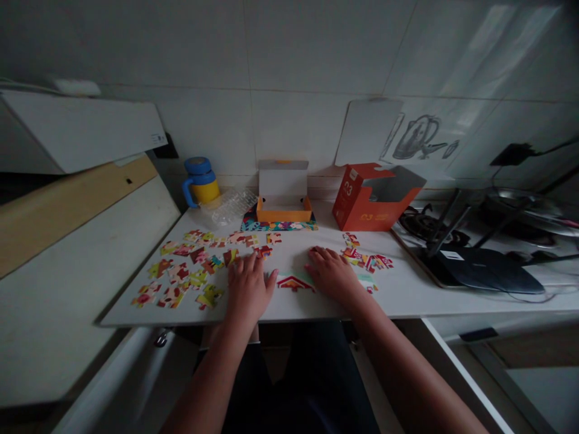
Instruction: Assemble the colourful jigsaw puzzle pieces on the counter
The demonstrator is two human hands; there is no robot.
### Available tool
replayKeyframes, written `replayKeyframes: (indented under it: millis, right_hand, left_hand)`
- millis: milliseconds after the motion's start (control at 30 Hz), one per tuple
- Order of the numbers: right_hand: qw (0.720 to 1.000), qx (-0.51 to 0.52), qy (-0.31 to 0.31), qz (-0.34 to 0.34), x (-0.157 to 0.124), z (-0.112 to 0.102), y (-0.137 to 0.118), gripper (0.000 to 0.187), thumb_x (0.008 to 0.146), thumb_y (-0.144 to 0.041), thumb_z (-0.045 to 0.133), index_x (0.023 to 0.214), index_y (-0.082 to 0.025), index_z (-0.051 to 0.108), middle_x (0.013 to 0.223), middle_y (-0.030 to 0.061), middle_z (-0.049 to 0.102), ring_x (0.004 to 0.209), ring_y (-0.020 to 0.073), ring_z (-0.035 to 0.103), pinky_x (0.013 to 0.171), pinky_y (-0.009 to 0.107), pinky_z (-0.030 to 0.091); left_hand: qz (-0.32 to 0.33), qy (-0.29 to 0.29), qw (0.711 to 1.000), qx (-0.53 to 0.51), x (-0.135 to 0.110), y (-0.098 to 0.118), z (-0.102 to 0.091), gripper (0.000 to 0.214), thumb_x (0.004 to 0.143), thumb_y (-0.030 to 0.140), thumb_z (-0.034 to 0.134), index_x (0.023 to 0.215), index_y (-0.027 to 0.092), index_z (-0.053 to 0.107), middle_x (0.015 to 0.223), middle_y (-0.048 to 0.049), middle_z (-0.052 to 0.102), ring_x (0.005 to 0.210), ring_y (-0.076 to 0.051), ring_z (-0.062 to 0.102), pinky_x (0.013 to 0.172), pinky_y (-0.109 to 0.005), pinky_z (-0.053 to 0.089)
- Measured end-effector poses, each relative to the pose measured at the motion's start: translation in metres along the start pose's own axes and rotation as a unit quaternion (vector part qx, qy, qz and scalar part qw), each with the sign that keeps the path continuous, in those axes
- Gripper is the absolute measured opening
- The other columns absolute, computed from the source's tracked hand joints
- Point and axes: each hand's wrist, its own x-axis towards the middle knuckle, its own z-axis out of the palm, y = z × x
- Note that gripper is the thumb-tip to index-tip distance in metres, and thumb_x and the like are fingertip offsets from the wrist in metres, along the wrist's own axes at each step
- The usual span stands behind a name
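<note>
My left hand (250, 284) lies palm down on the white tabletop, fingers stretched and thumb apart. Its fingertips meet a small red puzzle piece (264, 252); whether they press on it I cannot tell. My right hand (333, 276) also rests flat with its fingers extended. It partly covers a strip of joined puzzle pieces (295, 283) showing a red roof shape. Beyond its knuckles lie several red and yellow puzzle pieces (379, 263). Many loose pieces (178, 273) in pink, green and brown spread out left of my left hand.
An open orange-yellow box (283, 214) stands at the back on a colourful printed sheet (248, 225). Crumpled clear plastic (230, 206) and a blue and yellow mug (204, 190) are left of it. A red box (373, 208) stands right, before a black router (493, 269) and a stove (425, 222).
</note>
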Motion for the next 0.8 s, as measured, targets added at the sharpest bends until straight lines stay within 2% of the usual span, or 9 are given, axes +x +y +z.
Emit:
replayKeyframes:
  millis: [100, 167, 233, 300, 433, 567, 633, 700, 800]
  right_hand:
    - [0.999, -0.017, 0.006, 0.038, -0.007, -0.002, 0.025, 0.053, 0.115, -0.049, 0.042, 0.156, -0.022, 0.063, 0.168, 0.0155, 0.057, 0.148, 0.0371, 0.055, 0.123, 0.058, 0.042]
    - [0.998, -0.025, 0.009, 0.064, -0.011, -0.002, 0.04, 0.054, 0.115, -0.05, 0.042, 0.156, -0.022, 0.062, 0.168, 0.0149, 0.057, 0.15, 0.0383, 0.053, 0.124, 0.061, 0.04]
    - [0.996, -0.033, 0.013, 0.088, -0.015, -0.001, 0.055, 0.055, 0.114, -0.051, 0.042, 0.157, -0.022, 0.06, 0.169, 0.014, 0.056, 0.152, 0.0379, 0.052, 0.125, 0.062, 0.038]
    - [0.993, -0.04, 0.02, 0.105, -0.019, 0.002, 0.068, 0.056, 0.114, -0.051, 0.04, 0.157, -0.021, 0.06, 0.169, 0.0146, 0.056, 0.152, 0.0376, 0.052, 0.125, 0.062, 0.039]
    - [0.99, -0.045, 0.048, 0.121, -0.026, 0.009, 0.091, 0.057, 0.115, -0.05, 0.038, 0.155, -0.018, 0.061, 0.166, 0.0179, 0.058, 0.148, 0.0397, 0.055, 0.123, 0.063, 0.041]
    - [0.987, -0.031, 0.096, 0.127, -0.032, 0.01, 0.105, 0.058, 0.115, -0.051, 0.037, 0.153, -0.015, 0.063, 0.164, 0.0209, 0.059, 0.149, 0.0422, 0.054, 0.123, 0.065, 0.042]
    - [0.986, -0.007, 0.129, 0.101, -0.036, 0.008, 0.108, 0.057, 0.115, -0.052, 0.039, 0.15, -0.015, 0.065, 0.161, 0.0225, 0.061, 0.149, 0.0416, 0.054, 0.123, 0.065, 0.043]
    - [0.989, 0.035, 0.143, 0.028, -0.043, 0.005, 0.109, 0.052, 0.112, -0.053, 0.047, 0.144, -0.018, 0.068, 0.158, 0.021, 0.063, 0.147, 0.0392, 0.057, 0.124, 0.062, 0.044]
    - [0.985, 0.098, 0.109, -0.092, -0.054, 0.003, 0.106, 0.047, 0.105, -0.053, 0.066, 0.141, -0.024, 0.072, 0.152, 0.0165, 0.068, 0.14, 0.0353, 0.063, 0.121, 0.057, 0.05]
  left_hand:
    - [0.085, -0.035, 0.995, -0.029, 0.002, 0.0, 0.002, 0.046, 0.108, 0.041, 0.063, 0.151, 0.026, 0.061, 0.167, -0.0128, 0.057, 0.155, -0.042, 0.05, 0.131, -0.074, 0.031]
    - [0.112, -0.071, 0.99, -0.038, 0.003, 0.001, 0.003, 0.044, 0.11, 0.04, 0.061, 0.152, 0.03, 0.06, 0.169, -0.0071, 0.057, 0.16, -0.038, 0.046, 0.134, -0.074, 0.027]
    - [0.098, -0.094, 0.99, -0.032, 0.003, 0.002, 0.003, 0.042, 0.112, 0.043, 0.058, 0.151, 0.031, 0.061, 0.167, -0.0056, 0.059, 0.16, -0.037, 0.046, 0.133, -0.076, 0.026]
    - [0.073, -0.092, 0.993, -0.019, 0.003, 0.003, 0.002, 0.041, 0.112, 0.045, 0.056, 0.149, 0.029, 0.063, 0.165, -0.0066, 0.061, 0.158, -0.037, 0.047, 0.133, -0.077, 0.025]
    - [0.036, -0.049, 0.998, 0.004, 0.002, 0.005, 0.0, 0.039, 0.111, 0.045, 0.058, 0.142, 0.024, 0.067, 0.159, -0.0108, 0.066, 0.152, -0.038, 0.053, 0.133, -0.076, 0.024]
    - [0.021, -0.023, 0.999, 0.019, 0.001, 0.006, -0.003, 0.035, 0.11, 0.046, 0.06, 0.132, 0.021, 0.07, 0.15, -0.0145, 0.07, 0.145, -0.041, 0.058, 0.129, -0.073, 0.032]
    - [0.013, -0.013, 0.999, 0.029, 0.001, 0.007, -0.004, 0.033, 0.11, 0.046, 0.06, 0.128, 0.021, 0.071, 0.146, -0.0156, 0.072, 0.141, -0.042, 0.059, 0.126, -0.074, 0.033]
    - [-0.001, 0.002, 0.999, 0.039, 0.0, 0.008, -0.004, 0.031, 0.109, 0.046, 0.06, 0.123, 0.02, 0.071, 0.142, -0.0168, 0.074, 0.139, -0.043, 0.06, 0.125, -0.073, 0.034]
    - [-0.015, 0.023, 0.998, 0.049, -0.001, 0.008, -0.004, 0.032, 0.11, 0.048, 0.059, 0.116, 0.02, 0.072, 0.139, -0.019, 0.074, 0.135, -0.043, 0.062, 0.123, -0.072, 0.038]
